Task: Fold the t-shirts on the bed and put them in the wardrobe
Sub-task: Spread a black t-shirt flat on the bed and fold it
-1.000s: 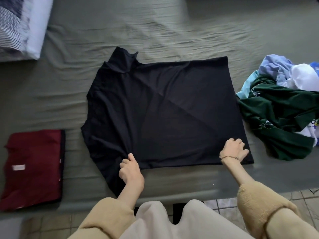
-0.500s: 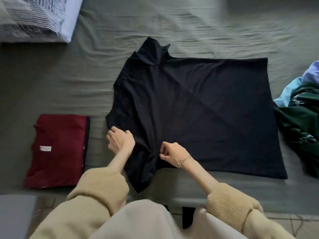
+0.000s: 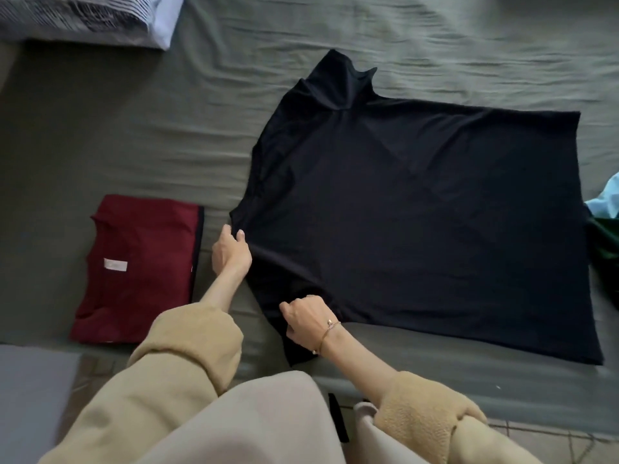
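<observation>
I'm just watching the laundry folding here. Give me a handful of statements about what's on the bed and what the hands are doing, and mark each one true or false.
1. The black t-shirt lies spread out on the bed. True.
2. The dark red t-shirt is crumpled in a heap. False: it lies folded flat, left of the black one.
3. Both hands are on the black t-shirt. True: the left hand grips its edge, the right hand its near sleeve.
4. The right wrist is bare. False: it wears a bracelet.
</observation>
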A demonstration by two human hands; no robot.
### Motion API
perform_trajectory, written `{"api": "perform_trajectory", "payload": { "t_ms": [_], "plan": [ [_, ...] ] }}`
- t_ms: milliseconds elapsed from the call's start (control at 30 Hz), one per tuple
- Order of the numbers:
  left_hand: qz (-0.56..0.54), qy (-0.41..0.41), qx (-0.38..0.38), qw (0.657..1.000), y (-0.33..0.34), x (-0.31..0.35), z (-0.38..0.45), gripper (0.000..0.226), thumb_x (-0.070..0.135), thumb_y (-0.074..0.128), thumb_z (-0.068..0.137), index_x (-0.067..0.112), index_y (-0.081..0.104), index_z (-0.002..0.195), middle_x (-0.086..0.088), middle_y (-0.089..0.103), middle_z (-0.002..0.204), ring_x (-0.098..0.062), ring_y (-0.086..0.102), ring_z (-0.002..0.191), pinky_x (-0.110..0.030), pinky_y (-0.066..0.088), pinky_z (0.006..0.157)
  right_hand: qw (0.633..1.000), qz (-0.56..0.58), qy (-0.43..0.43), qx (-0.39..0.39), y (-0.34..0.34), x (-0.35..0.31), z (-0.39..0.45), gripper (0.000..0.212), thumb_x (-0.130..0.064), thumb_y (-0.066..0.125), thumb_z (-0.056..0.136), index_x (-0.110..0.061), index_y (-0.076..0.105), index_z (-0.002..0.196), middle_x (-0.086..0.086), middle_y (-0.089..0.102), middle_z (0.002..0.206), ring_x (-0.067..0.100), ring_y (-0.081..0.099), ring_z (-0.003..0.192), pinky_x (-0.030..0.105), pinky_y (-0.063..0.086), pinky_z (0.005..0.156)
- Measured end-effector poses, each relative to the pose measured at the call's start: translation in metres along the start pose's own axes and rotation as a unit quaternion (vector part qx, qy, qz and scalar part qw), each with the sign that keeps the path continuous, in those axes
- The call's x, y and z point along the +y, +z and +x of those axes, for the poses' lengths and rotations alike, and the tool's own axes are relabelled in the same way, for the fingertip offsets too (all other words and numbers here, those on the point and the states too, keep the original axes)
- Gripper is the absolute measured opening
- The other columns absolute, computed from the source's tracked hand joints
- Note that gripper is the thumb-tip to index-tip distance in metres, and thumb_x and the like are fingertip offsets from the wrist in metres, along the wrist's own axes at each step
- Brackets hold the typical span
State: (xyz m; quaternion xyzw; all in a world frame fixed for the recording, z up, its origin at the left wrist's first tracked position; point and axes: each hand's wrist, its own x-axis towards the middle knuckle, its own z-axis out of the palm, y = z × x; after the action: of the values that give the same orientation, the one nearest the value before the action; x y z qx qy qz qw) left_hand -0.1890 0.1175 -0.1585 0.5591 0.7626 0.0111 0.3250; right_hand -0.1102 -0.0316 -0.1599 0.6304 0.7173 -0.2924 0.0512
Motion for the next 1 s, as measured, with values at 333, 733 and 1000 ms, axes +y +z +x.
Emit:
{"api": "perform_trajectory", "payload": {
  "t_ms": [333,733,1000],
  "plan": [
    [0.009,0.003,0.033,0.999,0.012,-0.022,-0.027,0.045,0.04,0.038,0.098,0.005,0.047,0.125,-0.023,0.059,0.117,-0.038,0.056,0.107,-0.042,0.044,0.086,0.975,0.217,0.05,0.022,-0.006,0.023,-0.018,0.017,-0.019,0.049,0.088,-0.014,0.059,0.102,0.003,0.066,0.1,0.025,0.059,0.094,0.03,0.044,0.077],
    [0.009,-0.053,0.009,0.999,0.023,-0.033,-0.08,0.042,0.033,0.034,0.101,-0.003,0.043,0.121,-0.029,0.058,0.117,-0.043,0.055,0.108,-0.045,0.042,0.081,0.713,0.338,0.588,0.179,-0.003,0.118,-0.113,0.023,-0.015,0.053,0.087,-0.012,0.054,0.109,0.008,0.056,0.12,0.028,0.053,0.111,0.033,0.041,0.083],
    [0.02,-0.112,-0.043,0.993,0.029,-0.035,-0.106,0.055,0.043,0.058,0.087,-0.002,0.052,0.118,-0.023,0.059,0.12,-0.039,0.055,0.11,-0.045,0.042,0.097,0.451,0.428,0.733,0.275,-0.001,0.142,-0.154,0.056,-0.006,0.063,0.083,0.005,0.033,0.129,0.023,0.028,0.139,0.038,0.033,0.124,0.045,0.037,0.093]
  ]
}}
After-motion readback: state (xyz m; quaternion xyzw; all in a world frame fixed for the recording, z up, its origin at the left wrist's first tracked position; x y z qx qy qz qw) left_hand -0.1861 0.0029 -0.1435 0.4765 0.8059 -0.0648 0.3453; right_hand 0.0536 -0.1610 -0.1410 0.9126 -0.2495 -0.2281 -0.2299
